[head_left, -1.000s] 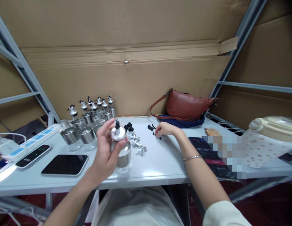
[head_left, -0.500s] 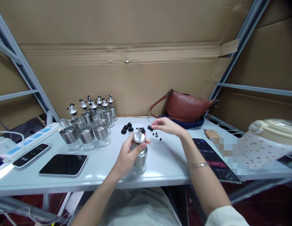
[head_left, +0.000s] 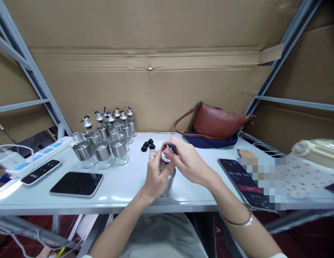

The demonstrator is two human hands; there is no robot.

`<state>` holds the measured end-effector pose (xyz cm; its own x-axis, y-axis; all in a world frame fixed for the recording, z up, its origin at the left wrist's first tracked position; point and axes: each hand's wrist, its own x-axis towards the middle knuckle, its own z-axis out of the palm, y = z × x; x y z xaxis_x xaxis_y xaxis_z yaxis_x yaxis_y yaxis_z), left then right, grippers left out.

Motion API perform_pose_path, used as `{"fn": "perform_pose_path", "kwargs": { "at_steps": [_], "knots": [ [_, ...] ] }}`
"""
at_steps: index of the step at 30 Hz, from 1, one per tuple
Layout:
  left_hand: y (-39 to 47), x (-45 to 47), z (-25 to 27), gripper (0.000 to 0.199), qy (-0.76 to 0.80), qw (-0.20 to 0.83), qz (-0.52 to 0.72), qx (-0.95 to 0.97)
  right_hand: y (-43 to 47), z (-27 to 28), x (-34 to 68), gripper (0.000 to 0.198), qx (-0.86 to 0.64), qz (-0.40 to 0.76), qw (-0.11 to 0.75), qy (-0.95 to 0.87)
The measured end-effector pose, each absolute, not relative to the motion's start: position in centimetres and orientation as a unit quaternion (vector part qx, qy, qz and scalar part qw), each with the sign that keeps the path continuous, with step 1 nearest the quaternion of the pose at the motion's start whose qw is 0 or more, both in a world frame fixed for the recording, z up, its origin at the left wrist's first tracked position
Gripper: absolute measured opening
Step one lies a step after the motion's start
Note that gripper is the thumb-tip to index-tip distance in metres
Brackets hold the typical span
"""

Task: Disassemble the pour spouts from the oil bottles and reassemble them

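The bottle (head_left: 169,182) being worked on stands close to the front edge of the tabletop (head_left: 193,196), its base apparently resting there and its steel sleeve partly covered by fingers. The left hand (head_left: 157,175) is curled around the bottle's neck and the underside of its silver pourer top (head_left: 164,157), with little gap between thumb and fingers. The right hand (head_left: 188,160) is bent over the same top, thumb pressed against it and fingers gathered at the black piece (head_left: 170,147) on the spout; its grip there is partly hidden, so I cannot tell whether it pinches that piece or only touches it.

The likeliest trouble is here: a sideways push from the right hand could tip the bottle if the left loosens, and the nearby edge leaves little margin. Pressing off-centre could seat the black piece crooked, or make it spring away.

Left of the bottle and farther back, open-necked bottles (head_left: 102,153) stand close together; knocking one could topple its neighbours. Just behind the bottle and to its left, black stoppers (head_left: 146,144) lie loose, easily scattered by a sleeve or knuckle. Beyond, back and right of the bottle, sits a brown bag (head_left: 213,123).
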<state>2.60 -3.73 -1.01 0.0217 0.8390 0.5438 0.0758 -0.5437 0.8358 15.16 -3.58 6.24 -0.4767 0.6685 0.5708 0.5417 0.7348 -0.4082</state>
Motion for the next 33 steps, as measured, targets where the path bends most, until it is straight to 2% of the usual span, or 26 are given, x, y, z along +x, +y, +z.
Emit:
{"fn": "perform_pose_path", "kwargs": {
  "at_steps": [11,16,18,20,26,28,30,33],
  "knots": [
    [-4.5,2.5,-0.6,0.041,0.385,0.342,0.603,0.609,-4.4,4.9,13.4,0.031,-0.369,0.157,0.515,-0.758],
    [-5.1,2.2,-0.7,0.041,0.363,0.363,0.591,0.623,-5.5,5.3,14.0,0.028,-0.345,0.061,0.489,-0.799],
    [-5.3,2.1,-0.6,0.043,0.358,0.369,0.585,0.627,-5.7,5.6,14.2,0.027,-0.330,0.061,0.474,-0.814],
    [-5.3,2.0,-0.4,0.048,0.360,0.369,0.582,0.628,-5.7,5.7,14.2,0.027,-0.327,0.118,0.483,-0.803],
    [-5.7,0.9,0.9,0.053,0.341,0.392,0.523,0.676,-5.9,5.3,13.1,0.040,-0.338,0.444,0.535,-0.634],
    [-6.3,-0.3,1.5,0.052,0.330,0.400,0.496,0.697,-6.1,5.8,13.2,0.046,-0.319,0.511,0.559,-0.569],
    [-6.9,-2.1,2.2,0.050,0.326,0.406,0.482,0.704,-6.2,6.7,13.9,0.047,-0.288,0.517,0.625,-0.510],
    [-7.3,-6.0,3.6,0.046,0.348,0.375,0.539,0.669,-6.7,7.8,15.8,0.039,-0.258,0.424,0.739,-0.455]
  ]
}}
